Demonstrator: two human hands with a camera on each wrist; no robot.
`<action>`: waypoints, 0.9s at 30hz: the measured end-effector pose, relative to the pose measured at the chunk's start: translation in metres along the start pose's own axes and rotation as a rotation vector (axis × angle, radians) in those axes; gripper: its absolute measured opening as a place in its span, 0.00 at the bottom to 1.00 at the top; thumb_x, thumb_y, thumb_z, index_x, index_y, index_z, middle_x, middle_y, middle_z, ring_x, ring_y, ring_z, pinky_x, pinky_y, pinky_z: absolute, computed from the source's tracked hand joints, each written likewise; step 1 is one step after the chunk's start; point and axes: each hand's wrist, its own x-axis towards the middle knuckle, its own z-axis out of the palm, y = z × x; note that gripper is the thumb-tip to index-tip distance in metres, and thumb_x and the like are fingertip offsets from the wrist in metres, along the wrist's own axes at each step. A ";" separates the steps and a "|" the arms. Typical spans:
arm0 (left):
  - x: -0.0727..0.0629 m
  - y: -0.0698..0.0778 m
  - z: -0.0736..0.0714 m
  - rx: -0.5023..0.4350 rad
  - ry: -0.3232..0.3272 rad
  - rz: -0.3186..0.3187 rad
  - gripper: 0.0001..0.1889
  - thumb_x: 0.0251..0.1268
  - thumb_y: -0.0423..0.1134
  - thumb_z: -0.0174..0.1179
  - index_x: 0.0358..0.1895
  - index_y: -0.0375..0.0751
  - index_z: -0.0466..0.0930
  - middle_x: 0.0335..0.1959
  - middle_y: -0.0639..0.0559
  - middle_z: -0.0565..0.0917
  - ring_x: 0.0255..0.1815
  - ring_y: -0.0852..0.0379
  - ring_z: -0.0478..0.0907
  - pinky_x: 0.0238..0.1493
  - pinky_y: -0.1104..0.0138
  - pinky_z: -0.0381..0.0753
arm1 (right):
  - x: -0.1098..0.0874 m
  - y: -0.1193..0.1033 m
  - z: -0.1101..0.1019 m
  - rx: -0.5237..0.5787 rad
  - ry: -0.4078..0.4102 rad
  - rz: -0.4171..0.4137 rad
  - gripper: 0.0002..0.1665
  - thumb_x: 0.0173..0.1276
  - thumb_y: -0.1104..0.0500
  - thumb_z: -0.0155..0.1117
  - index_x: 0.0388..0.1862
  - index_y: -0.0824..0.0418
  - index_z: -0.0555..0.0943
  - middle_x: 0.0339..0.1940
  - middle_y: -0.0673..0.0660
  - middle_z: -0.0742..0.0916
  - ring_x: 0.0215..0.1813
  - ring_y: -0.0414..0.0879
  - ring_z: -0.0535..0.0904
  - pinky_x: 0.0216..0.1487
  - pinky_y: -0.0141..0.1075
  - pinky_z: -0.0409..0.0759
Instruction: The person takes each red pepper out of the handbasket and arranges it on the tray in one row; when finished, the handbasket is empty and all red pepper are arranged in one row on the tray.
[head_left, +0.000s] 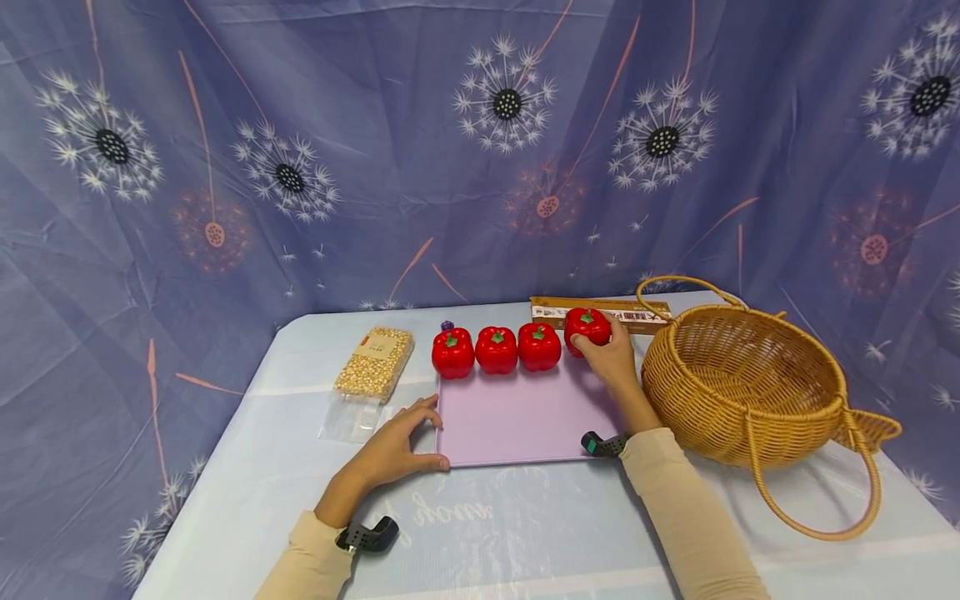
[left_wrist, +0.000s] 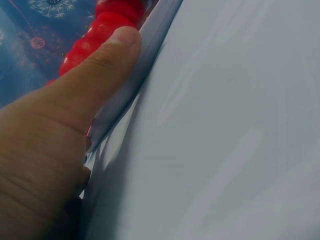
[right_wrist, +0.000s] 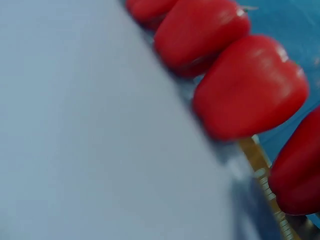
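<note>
At the back right of a pale purple tray (head_left: 525, 425), my right hand (head_left: 617, 360) grips a red bell pepper (head_left: 587, 327) with a green stem, thumb on its near side. To its left, three more red bell peppers (head_left: 539, 347) stand in a row along the tray's back edge. My left hand (head_left: 390, 450) rests at the tray's front left corner, thumb and fingers spread apart and touching the rim. The left wrist view shows that thumb (left_wrist: 112, 57) stretched along the tray edge. In the right wrist view the held bell pepper (right_wrist: 300, 170) is cut off at the right.
A wicker basket (head_left: 750, 429) with raised handles stands to the right, close to my right forearm. Behind the tray lies a long brown box (head_left: 551, 310). A pack of yellow kernels (head_left: 375, 362) lies on the left, with clear plastic (head_left: 351, 419) before it. A patterned cloth hangs behind.
</note>
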 end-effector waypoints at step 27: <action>0.000 0.001 -0.001 0.003 0.003 0.006 0.30 0.45 0.60 0.78 0.48 0.52 0.76 0.77 0.45 0.64 0.78 0.38 0.56 0.77 0.43 0.48 | 0.001 0.022 0.000 0.026 -0.139 0.087 0.45 0.66 0.58 0.69 0.79 0.59 0.61 0.74 0.68 0.66 0.72 0.63 0.66 0.72 0.54 0.67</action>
